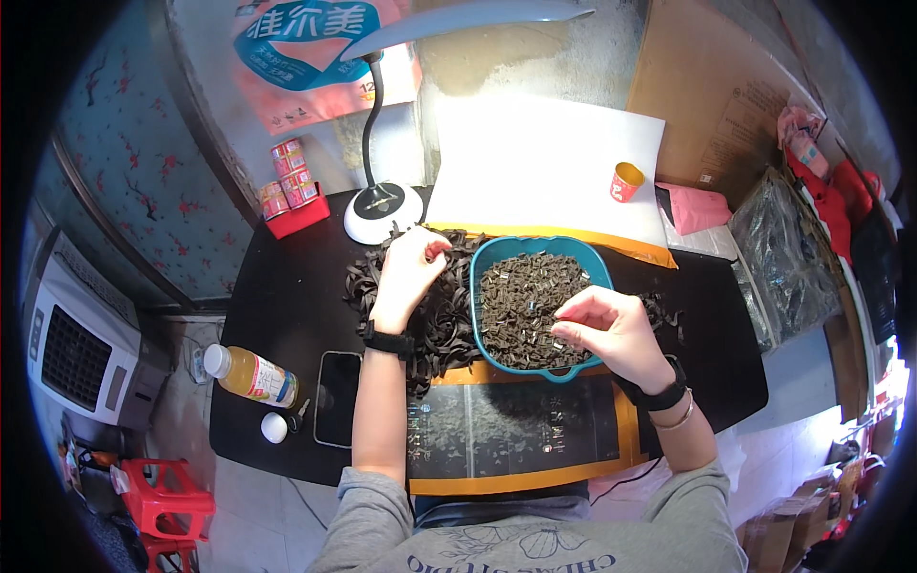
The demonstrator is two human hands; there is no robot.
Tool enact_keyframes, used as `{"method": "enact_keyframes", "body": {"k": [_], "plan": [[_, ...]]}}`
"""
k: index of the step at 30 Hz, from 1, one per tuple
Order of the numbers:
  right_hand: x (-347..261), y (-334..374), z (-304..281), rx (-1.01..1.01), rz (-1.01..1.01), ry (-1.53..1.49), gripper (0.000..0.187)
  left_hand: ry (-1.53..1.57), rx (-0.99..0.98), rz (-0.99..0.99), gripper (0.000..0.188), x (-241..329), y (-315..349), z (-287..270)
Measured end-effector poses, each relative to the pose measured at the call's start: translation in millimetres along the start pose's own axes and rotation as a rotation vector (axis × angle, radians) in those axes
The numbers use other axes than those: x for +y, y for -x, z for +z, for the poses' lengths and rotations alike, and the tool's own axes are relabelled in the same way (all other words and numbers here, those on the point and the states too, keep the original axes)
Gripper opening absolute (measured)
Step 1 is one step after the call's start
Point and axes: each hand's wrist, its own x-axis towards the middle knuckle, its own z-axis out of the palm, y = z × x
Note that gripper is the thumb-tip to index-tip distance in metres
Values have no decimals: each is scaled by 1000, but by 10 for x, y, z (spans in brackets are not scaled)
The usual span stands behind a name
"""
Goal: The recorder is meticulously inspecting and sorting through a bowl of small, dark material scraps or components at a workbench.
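Note:
My left hand [411, 265] is over a heap of dark, flat, ribbon-like strips [441, 329] left of the basin. Its fingers are curled together, and whatever they may hold is hidden. A teal plastic basin [476, 315] stands beside the heap, filled with many small dark brown pieces [525, 306], with pale and shiny bits among them. Over the basin's right side, my right hand [616, 334] has thumb and fingertips pinched together. Anything in that pinch is too small to make out. Both wrists wear dark bands.
A black table [287, 286] carries a lamp [382, 212], stacked small red tins [291, 177], a juice bottle [253, 375], a phone [336, 396] and a red paper cup [626, 181]. A dark printed bag [516, 430] lies along the front edge. Red stools [167, 497] stand lower left.

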Motion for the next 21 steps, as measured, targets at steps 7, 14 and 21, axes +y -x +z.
{"method": "enact_keyframes", "body": {"k": [7, 14, 21], "plan": [[-317, -257, 223, -79, -253, -222, 14, 9, 53, 413, 15, 979, 72, -277], [-355, -289, 475, -117, -396, -518, 12, 773, 88, 350, 27, 1371, 319, -322], [-332, -214, 551, -69, -451, -576, 15, 1080, 122, 338, 20, 1461, 405, -178]]}}
